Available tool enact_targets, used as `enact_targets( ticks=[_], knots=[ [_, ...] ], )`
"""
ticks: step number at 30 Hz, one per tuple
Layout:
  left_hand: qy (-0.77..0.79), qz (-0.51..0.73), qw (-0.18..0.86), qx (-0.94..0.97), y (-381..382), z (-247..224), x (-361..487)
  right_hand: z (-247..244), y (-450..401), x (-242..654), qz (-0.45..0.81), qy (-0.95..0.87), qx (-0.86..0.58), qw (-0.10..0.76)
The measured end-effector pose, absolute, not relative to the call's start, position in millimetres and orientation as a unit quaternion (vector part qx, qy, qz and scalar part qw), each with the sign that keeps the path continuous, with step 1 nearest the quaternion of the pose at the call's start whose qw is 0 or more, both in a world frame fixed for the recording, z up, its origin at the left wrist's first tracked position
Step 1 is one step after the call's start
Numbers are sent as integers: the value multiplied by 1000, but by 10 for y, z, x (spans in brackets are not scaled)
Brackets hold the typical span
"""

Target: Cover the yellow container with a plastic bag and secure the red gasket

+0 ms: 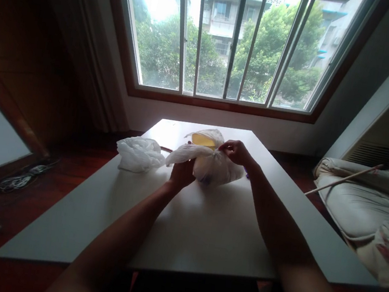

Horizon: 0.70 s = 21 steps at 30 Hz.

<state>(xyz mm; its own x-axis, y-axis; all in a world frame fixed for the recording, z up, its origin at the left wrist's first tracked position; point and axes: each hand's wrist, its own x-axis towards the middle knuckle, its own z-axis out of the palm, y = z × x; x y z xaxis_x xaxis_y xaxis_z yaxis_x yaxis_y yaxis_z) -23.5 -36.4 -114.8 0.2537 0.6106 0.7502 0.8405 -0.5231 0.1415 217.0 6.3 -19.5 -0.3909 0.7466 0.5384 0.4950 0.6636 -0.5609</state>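
A filled white plastic bag (217,169) rests on the white table (199,234), its neck gathered near the top. My left hand (183,172) is at the bag's left side, closed around it under a loose flap; part of its fingers is hidden by the plastic. My right hand (235,151) pinches the gathered plastic at the upper right. Behind the neck shows a yellow thing (203,140), partly covered by the bag, its kind not clear. To the left lies a second crumpled white plastic bag (139,154), apart from both hands.
A thin dark object (166,149) lies by the crumpled bag. A window (232,39) stands beyond the table. On the right are a folded mattress-like pad (356,209) and a wooden stick (343,180). White cables (19,182) lie on the floor at left.
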Motion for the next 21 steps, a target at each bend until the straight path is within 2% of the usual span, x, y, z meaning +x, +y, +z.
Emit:
enact_targets(
  ticks=[5,10,13,16,19,21],
  knots=[
    [-579,-288,136,-750,-514,-922,-372,-347,127,2078,179,-836,-407,322],
    [-666,-229,68,-706,-833,-588,-422,-281,5,2058,199,-831,-440,274],
    [-609,-286,99,-733,-976,-514,-314,-249,-54,2053,219,-850,-407,252],
    [-506,-346,123,-780,-990,-597,-185,-246,-70,2029,224,-883,-365,192],
    [-451,-348,114,-814,-921,-738,-134,-242,-78,1996,232,-904,-321,163],
    [-462,-339,89,-815,-878,-806,-144,-228,-99,1976,244,-908,-290,179]
  ],
)
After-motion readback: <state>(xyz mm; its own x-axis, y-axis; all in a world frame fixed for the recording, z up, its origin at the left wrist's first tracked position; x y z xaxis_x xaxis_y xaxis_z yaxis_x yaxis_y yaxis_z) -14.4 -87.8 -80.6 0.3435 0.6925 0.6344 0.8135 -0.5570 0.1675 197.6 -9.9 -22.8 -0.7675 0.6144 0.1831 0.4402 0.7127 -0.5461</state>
